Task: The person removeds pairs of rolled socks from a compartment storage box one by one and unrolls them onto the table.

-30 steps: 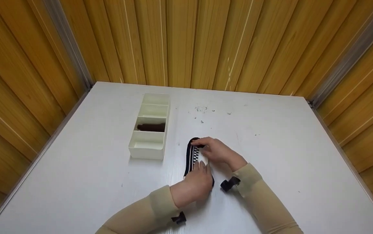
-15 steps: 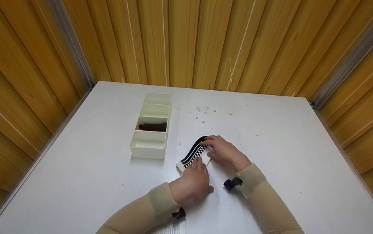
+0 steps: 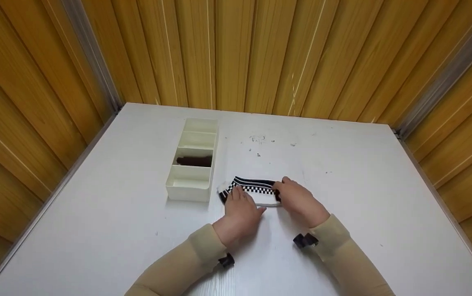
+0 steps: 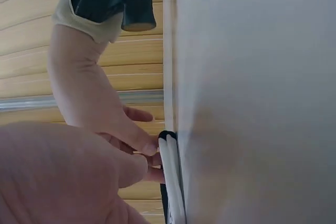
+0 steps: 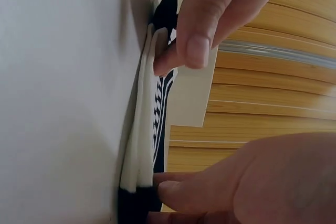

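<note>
A pair of black-and-white socks with checks and stripes lies across the white table, bent near its left end. In the right wrist view, layers of the socks are stacked with their white edges facing the camera. My left hand rests on the left part with fingers fairly straight and the thumb held away. My right hand grips the black right end, its thumb and fingers at either side. In the left wrist view, the right hand holds the far end of the socks.
Left of the hands stands a long white box split into compartments. One compartment holds a dark brown item, perhaps folded cloth. Dark marks spot the table behind the socks. Yellow wood-look walls close in the back and sides.
The socks have turned from roughly lengthwise, through a diagonal, to lying crosswise. My right hand has moved right and nearer with one end; my left hand has shifted slightly left.
</note>
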A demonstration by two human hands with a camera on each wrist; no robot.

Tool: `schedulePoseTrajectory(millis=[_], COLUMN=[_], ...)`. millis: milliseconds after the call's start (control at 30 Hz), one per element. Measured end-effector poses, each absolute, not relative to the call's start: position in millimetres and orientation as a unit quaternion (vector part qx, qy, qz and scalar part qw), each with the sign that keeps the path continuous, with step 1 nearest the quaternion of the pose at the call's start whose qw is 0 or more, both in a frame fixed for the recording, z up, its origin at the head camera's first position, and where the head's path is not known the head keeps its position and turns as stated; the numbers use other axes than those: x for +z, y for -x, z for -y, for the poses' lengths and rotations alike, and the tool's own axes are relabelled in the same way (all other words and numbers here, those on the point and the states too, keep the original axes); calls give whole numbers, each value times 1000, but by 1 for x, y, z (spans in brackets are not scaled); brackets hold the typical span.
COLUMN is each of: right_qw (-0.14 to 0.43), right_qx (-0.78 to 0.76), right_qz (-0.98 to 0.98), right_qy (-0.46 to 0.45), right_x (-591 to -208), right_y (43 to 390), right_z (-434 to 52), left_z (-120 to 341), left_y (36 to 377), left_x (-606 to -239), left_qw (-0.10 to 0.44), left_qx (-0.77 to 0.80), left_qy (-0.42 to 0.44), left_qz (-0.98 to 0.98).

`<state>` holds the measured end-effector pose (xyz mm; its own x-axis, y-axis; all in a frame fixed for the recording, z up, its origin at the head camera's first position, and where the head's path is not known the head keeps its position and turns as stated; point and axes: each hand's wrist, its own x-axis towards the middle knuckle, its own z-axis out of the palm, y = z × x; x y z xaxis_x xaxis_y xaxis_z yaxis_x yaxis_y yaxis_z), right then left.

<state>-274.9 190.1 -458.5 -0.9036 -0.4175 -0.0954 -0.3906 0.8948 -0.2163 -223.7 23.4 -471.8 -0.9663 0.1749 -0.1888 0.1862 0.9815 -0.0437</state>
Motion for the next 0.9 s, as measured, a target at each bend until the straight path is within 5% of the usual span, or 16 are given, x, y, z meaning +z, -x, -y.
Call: schedulePoseTrajectory(millis=[500,900], right_qw=[21,94], right_qx=[-138,-202], right_qz=[-937,-902], right_qy=[321,368], right_x=[-469,-474], right_y=[256,257], right_z=[-200,-204], left_z=[-11,15], left_y=[249,265], left_x=[-480,-475], left_qw=[83,110], left_qx=[55,161], left_qy=[-89,-163], left_qz=[-991,-967])
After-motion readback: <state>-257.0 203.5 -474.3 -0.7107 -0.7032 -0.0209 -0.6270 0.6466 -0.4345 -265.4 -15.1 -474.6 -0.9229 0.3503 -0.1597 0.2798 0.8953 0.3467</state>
